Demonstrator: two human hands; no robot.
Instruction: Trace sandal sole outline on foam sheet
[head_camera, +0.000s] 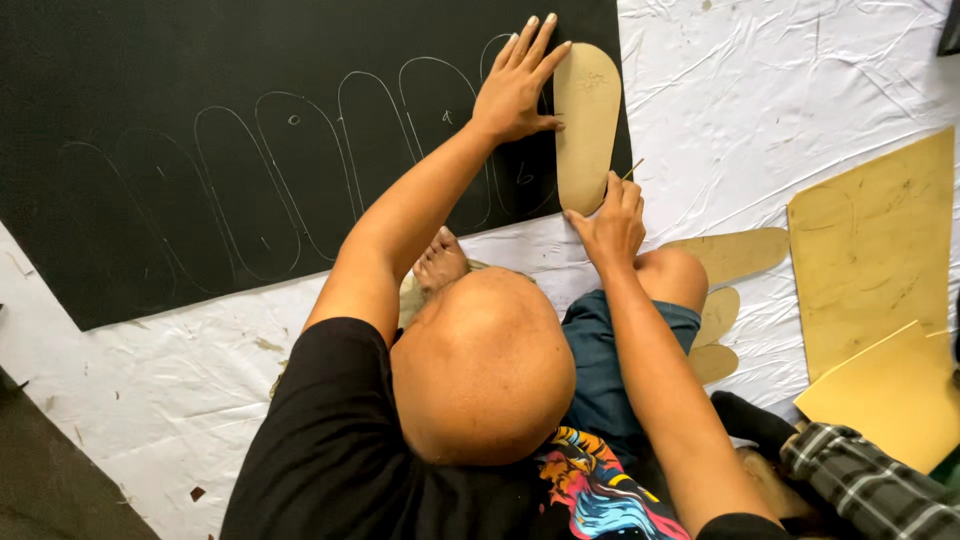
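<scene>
A tan, sole-shaped cardboard template (586, 125) lies at the right edge of a large black sheet (200, 150) marked with pale traced sole outlines (300, 180). The left hand (517, 85) presses flat beside it, fingers spread and touching its edge. The right hand (610, 222) pinches a thin marking stick (633, 169) at the template's lower end. More tan cut-outs (735, 255) rest on the crinkled white sheet (760, 90).
</scene>
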